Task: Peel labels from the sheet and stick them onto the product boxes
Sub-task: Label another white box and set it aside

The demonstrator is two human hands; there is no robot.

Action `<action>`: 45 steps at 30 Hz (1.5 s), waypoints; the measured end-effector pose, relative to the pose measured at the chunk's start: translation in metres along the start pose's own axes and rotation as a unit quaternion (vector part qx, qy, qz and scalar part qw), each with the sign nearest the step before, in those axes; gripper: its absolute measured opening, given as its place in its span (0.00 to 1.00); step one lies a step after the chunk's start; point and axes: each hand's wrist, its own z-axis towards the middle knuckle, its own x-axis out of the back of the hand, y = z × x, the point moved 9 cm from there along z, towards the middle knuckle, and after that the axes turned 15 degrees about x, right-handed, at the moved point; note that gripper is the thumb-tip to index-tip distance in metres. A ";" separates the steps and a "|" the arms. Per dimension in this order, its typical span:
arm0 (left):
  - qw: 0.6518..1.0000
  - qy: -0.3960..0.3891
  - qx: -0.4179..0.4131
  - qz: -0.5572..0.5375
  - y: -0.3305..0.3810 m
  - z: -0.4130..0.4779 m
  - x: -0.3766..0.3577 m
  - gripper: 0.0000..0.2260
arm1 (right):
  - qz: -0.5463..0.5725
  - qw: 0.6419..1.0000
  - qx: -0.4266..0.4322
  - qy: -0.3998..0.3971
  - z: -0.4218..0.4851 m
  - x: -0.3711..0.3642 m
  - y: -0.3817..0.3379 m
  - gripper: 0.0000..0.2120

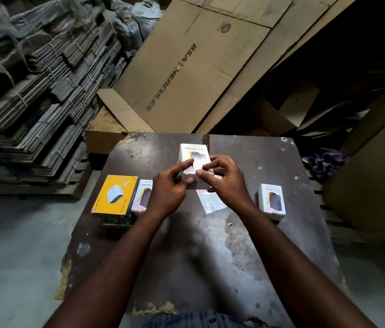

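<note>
The white HALLEY box [193, 153] is held at the far middle of the worn table [210, 252], with a pinkish label [189, 171] at its near end. The box is gripped by the left hand [170, 188], forefinger laid across its face, and pinched at that end by the right hand [225, 183], thumb on the label. The label is best smoothed from one edge across, with the box kept steady, so no crease is trapped. The label sheet [210, 204] lies at 5 o'clock, a second HALLEY box [272, 201] at 4, a third HALLEY box [143, 197] and a yellow box [115, 197] at 8.
</note>
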 end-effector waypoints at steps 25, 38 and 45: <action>0.984 -0.107 0.115 -0.083 0.002 0.001 -0.010 0.24 | -0.154 0.973 0.163 -0.056 -0.001 0.004 -0.026 0.08; 0.963 -0.124 0.162 -0.178 -0.004 -0.007 -0.012 0.19 | -0.152 0.976 0.149 -0.040 -0.001 0.004 -0.028 0.09; 0.955 -0.056 0.186 -0.226 -0.001 -0.010 -0.004 0.10 | -0.142 0.980 0.132 -0.038 -0.007 0.001 -0.023 0.11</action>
